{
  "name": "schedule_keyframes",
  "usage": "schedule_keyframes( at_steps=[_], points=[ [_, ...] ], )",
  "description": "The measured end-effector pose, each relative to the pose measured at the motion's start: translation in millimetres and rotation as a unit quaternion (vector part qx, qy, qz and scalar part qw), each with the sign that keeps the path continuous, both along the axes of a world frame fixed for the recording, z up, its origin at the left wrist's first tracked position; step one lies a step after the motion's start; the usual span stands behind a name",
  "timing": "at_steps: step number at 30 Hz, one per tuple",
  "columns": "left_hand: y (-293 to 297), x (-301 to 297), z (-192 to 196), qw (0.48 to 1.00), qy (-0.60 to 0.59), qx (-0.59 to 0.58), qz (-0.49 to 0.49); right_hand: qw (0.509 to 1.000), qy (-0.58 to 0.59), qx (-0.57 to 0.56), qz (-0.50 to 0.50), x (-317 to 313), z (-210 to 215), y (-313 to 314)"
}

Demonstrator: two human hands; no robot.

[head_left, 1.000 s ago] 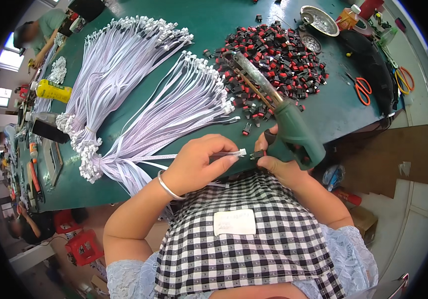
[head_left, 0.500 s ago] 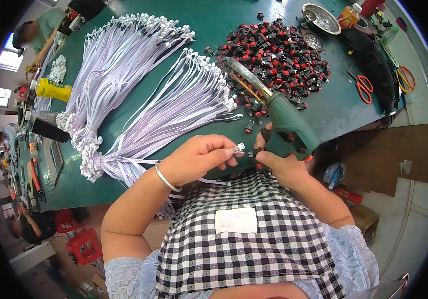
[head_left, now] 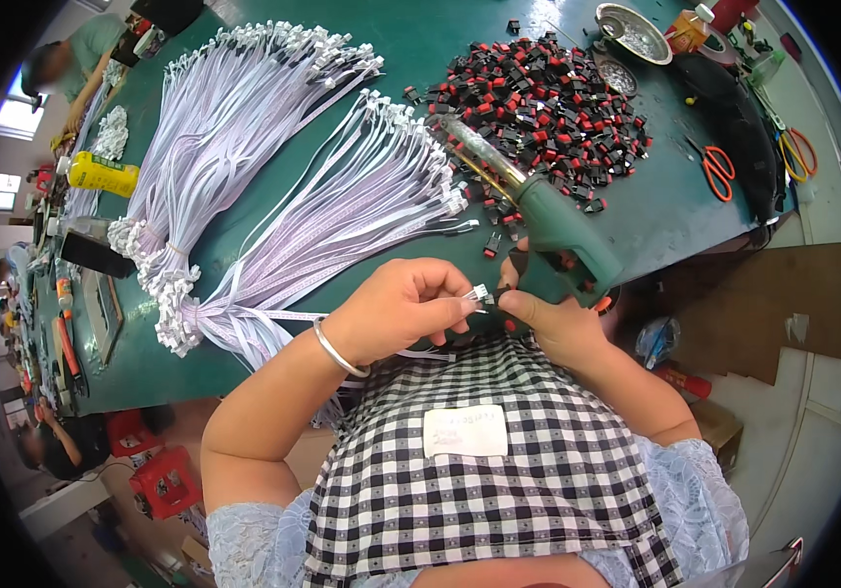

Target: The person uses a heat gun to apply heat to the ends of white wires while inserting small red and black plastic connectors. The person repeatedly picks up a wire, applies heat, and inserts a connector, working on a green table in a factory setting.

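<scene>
My left hand [head_left: 406, 312] is closed, pinching a white plug connector [head_left: 481, 292] and its thin wires between thumb and fingertips. Opposite it, my right hand [head_left: 559, 321] grips a small black rocker switch [head_left: 502, 293], its body partly covered by thumb and index finger. The two parts meet or nearly meet; whether they touch is too small to tell. A green soldering gun [head_left: 572, 235] lies over the right hand, its metal tip pointing up and left. Whether the hidden fingers also hold its handle cannot be seen. Beyond the gun spreads a pile of black-and-red rocker switches [head_left: 548, 118].
Two bundles of white ribbon cables, one larger [head_left: 215, 127] and one nearer [head_left: 332, 211], cover the green table's left side. At the right lie orange-handled scissors [head_left: 719, 174] and a metal dish [head_left: 633, 34]. A yellow bottle [head_left: 102, 174] and a phone [head_left: 97, 253] sit far left.
My left hand has shifted slightly right, bringing the white connector up to the rocker switch in my right hand. The soldering gun has moved slightly left.
</scene>
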State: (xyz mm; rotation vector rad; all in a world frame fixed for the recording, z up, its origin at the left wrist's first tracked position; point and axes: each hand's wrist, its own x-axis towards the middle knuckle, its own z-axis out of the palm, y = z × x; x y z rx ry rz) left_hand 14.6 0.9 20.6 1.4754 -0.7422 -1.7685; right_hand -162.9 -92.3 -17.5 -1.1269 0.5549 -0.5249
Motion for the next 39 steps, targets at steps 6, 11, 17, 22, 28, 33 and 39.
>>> schedule_keyframes(
  at_steps=[6, 11, 17, 22, 28, 33, 39],
  points=[
    [3, -7, -2, 0.997, -0.008, -0.046, 0.055, 0.998, 0.040, 0.036, -0.011, -1, 5, 0],
    [3, -6, -7, 0.998, 0.008, -0.049, 0.039, 0.997, 0.039, 0.064, 0.001, 2, 8, 1],
    [0, -7, -3, 0.998, 0.020, -0.043, 0.045, 0.997, 0.039, 0.073, 0.001, 3, 8, 2],
    [-1, -8, -7, 0.997, 0.025, -0.061, 0.048, 0.997, 0.053, 0.061, 0.001, 3, 7, 2],
    [-2, -9, -8, 0.995, 0.021, -0.066, 0.071, 0.999, 0.039, 0.020, -0.024, 4, 8, 3],
    [-5, -8, -2, 0.988, 0.020, -0.040, 0.147, 0.965, 0.080, -0.250, -0.024, -29, 3, -13],
    [-5, -4, -16, 0.969, 0.052, -0.045, 0.236, 0.966, 0.065, -0.226, 0.107, -87, -5, -8]
  ],
)
